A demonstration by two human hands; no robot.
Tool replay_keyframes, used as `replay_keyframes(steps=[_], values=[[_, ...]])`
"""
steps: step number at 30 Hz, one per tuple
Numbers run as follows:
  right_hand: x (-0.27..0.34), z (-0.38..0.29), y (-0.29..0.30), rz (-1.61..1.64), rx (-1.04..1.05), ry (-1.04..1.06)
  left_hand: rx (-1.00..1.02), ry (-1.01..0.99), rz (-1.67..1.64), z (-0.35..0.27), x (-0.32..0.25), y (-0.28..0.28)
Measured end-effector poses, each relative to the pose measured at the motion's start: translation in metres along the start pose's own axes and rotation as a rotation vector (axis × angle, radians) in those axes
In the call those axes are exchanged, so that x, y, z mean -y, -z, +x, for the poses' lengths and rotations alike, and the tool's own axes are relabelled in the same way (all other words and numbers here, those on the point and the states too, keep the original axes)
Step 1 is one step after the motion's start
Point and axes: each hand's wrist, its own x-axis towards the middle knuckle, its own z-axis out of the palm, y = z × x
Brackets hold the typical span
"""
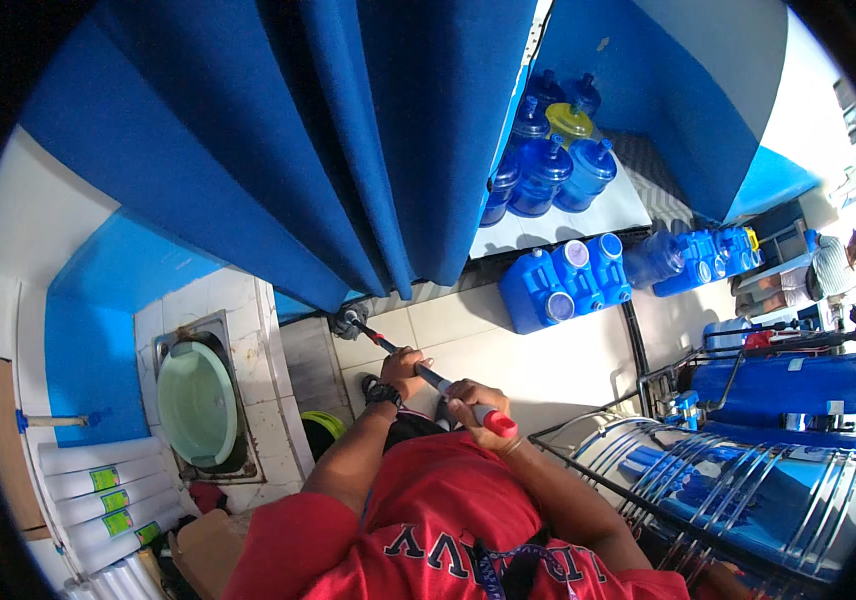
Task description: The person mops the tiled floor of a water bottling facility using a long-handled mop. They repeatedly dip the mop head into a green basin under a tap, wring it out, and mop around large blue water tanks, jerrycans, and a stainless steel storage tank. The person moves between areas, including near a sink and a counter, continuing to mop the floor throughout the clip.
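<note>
Both of my hands grip the grey and black handle (pixel 432 377) of a mop, which slants from my waist down to the floor. My left hand (pixel 403 373), with a dark watch at its wrist, is wrapped around the shaft on the side toward the mop head. Close to the red end cap (pixel 501 424), my right hand (pixel 480 411) holds the upper end. The grey mop head (pixel 349 321) rests on the floor by the hem of a blue curtain (pixel 353 165); the curtain may hide part of it.
Blue water containers (pixel 563 289) stand on the tiled floor (pixel 465 337), with round bottles (pixel 540 176) on a platform behind. A green basin (pixel 197 405) sits in the sink at left. Metal piping and blue tanks (pixel 780 386) flank the right. A person (pixel 833 266) is farther off.
</note>
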Motion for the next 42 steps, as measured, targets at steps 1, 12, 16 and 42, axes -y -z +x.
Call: replay_keyframes(steps=[1, 12, 16, 42], values=[[0.001, -0.001, 0.000, -0.009, -0.021, 0.001, -0.023, -0.012, -0.059, -0.001, 0.001, -0.002], [0.090, -0.014, 0.061, -0.275, -0.337, -0.111, -0.042, -0.314, -0.231, 0.041, -0.109, -0.068], [0.096, -0.009, 0.055, -0.413, -0.441, -0.124, 0.063, -0.386, -0.308, 0.062, -0.139, -0.077], [0.046, 0.008, -0.077, -0.036, -0.280, -0.232, 0.327, -0.253, -0.165, -0.060, 0.038, 0.050]])
